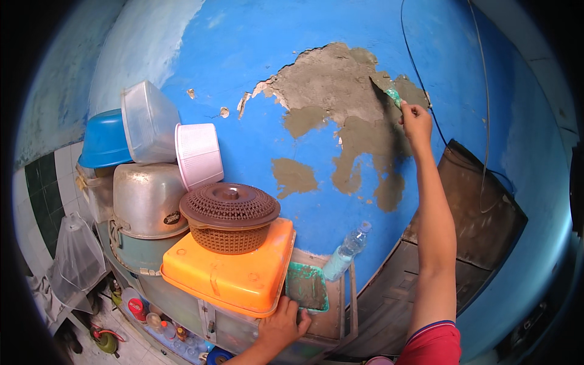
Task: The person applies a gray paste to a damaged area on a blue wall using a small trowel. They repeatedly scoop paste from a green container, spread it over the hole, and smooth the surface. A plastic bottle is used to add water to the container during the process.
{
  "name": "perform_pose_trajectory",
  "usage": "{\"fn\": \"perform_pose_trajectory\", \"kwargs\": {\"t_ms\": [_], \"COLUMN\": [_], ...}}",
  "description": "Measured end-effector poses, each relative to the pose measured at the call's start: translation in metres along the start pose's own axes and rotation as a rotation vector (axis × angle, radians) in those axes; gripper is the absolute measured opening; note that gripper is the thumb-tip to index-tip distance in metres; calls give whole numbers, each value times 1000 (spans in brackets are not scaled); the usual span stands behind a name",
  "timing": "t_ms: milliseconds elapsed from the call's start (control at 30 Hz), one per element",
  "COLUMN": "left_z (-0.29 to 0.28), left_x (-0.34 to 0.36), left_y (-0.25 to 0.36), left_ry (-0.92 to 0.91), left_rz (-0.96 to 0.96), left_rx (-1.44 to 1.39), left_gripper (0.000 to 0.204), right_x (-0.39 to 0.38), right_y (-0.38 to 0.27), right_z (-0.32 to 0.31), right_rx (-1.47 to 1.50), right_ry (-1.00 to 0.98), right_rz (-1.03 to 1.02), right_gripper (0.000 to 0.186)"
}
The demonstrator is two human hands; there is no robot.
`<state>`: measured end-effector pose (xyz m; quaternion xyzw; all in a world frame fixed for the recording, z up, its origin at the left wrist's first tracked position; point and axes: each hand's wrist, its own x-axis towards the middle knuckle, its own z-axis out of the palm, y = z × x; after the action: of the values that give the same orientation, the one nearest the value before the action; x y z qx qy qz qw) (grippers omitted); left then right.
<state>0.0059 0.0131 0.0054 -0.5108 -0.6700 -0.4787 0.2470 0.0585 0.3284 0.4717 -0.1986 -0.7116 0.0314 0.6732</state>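
My right hand (416, 125) is wrapped round the green handle of a putty knife (394, 96), high on the blue wall. Its dark blade, seen nearly edge-on, lies against a large grey mortar patch (331, 82), which has a broken upper left edge. My left hand (281, 327) rests on the cabinet top's front edge with its thumb apart, beside the orange container (228, 264) and the near edge of a small green tray (326, 286). Grey wet mortar (307, 289) lies in that tray. A clear plastic bottle (353, 241) leans just behind it.
A brown lidded basket (230, 225) sits on the orange container. To its left are stacked a metal pot (148, 198), a white basket (199, 155), a clear box (149, 121) and a blue basin (104, 139). Cables (420, 73) hang at right, above a dark panel (471, 207).
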Motion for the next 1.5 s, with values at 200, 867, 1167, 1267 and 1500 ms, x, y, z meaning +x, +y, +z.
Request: {"fn": "perform_pose_trajectory", "kwargs": {"t_ms": [200,867,1167,1267,1500], "left_z": [0,4,3,1,1], "left_x": [1,-2,-1,0,1], "left_y": [4,0,-2,-3,1], "left_ry": [-30,-22,8,-10,-59], "left_rz": [-25,-17,0,9,-23], "left_rx": [-2,-8,-4,-1,-30], "left_gripper": [26,27,26,24,27], "right_x": [6,2,-1,-21,5], "right_y": [-2,3,23,29,-1], "right_z": [38,43,32,24,49], "right_rx": [308,207,81,89,200], "right_ry": [-69,-2,-96,-56,18], "right_rz": [-25,-54,109,35,-87], "right_gripper": [36,39,40,40,41]}}
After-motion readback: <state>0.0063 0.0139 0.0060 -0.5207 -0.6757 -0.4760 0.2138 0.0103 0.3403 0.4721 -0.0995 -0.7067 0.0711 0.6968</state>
